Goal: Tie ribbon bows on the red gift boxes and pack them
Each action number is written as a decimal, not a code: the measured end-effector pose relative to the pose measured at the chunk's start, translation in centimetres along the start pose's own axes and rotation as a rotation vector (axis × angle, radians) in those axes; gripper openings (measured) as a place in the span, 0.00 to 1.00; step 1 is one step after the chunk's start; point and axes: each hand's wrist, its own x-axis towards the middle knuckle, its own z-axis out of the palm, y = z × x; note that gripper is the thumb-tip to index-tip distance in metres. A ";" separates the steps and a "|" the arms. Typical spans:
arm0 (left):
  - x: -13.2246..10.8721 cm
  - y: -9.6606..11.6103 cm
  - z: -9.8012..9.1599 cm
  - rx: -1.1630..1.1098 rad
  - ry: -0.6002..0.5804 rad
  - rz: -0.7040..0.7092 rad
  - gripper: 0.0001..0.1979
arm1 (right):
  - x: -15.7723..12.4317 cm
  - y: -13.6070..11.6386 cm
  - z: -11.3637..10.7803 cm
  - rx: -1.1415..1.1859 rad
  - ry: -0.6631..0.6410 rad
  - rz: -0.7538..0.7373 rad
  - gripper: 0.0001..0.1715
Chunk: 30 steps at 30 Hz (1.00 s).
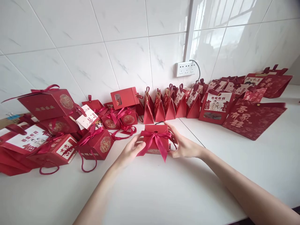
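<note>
Between my two hands stands a small red gift box (152, 145) on the white table. A crimson ribbon bow (156, 137) is tied across its front, one tail hanging down near the tabletop. My left hand (132, 148) holds the box by its left side, thumb on the front by the ribbon. On the other side my right hand (184, 143) grips it, fingers curled along the right edge and top corner. A dark cord loop shows beside the right fingers. The box's back and underside are hidden.
Several red boxes with ribbons and cord handles (98, 145) are piled at the left. A row of triangular red gift bags (169, 106) lines the tiled wall, with larger red bags (254, 118) at the right. A power strip (186, 69) is mounted on the wall.
</note>
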 end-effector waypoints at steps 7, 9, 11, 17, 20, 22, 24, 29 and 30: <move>0.4 -0.8 0.4 0.060 0.036 0.050 0.31 | 0.2 0.4 0.1 -0.044 0.064 -0.071 0.58; 0.5 -0.8 0.5 0.073 0.056 0.058 0.31 | 0.3 0.5 0.0 -0.045 0.078 -0.129 0.56; 0.5 -0.8 0.6 0.081 0.059 0.059 0.31 | 0.3 0.7 0.0 -0.049 0.072 -0.146 0.54; 0.3 -1.2 0.6 0.222 0.037 -0.007 0.31 | 0.1 1.3 -0.5 -0.086 0.097 -0.057 0.57; 0.3 -1.6 0.2 0.317 0.011 -0.071 0.27 | 0.1 1.5 -0.6 -0.100 0.125 -0.035 0.57; 0.5 -1.7 -0.2 0.327 0.071 -0.046 0.27 | 0.1 1.5 -0.7 -0.094 0.129 -0.047 0.57; 0.7 -1.5 -0.4 0.300 0.219 -0.002 0.25 | 0.2 1.5 -0.7 -0.088 0.121 -0.069 0.57; 0.8 -0.5 0.2 0.145 0.423 0.104 0.17 | 0.2 1.3 -0.4 -0.083 0.111 -0.088 0.55; 0.7 -0.3 0.5 0.141 0.443 0.127 0.18 | 0.2 1.3 -0.3 -0.084 0.107 -0.087 0.55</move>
